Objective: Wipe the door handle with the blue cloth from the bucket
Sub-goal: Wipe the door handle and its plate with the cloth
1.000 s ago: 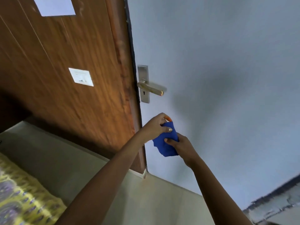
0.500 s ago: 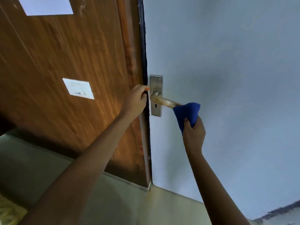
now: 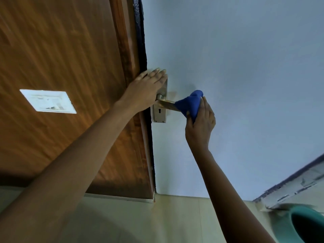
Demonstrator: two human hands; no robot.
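At the handle (image 3: pixel 166 103), your right hand (image 3: pixel 199 125) grips the blue cloth (image 3: pixel 190 104), wrapped over the lever's outer end. Your left hand (image 3: pixel 147 90) lies flat and spread on the plate (image 3: pixel 159 114) beside it. Bucket (image 3: pixel 305 223) sits well below, rightward.

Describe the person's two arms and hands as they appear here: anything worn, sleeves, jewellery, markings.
Both arms are bare from the bottom of the frame up to the wrist; no sleeve shows. The left hand and the right hand wear no gloves, and no watch, bracelet or ring is visible. Nails are short; whether they are painted cannot be told. No tattoos or other markings show.
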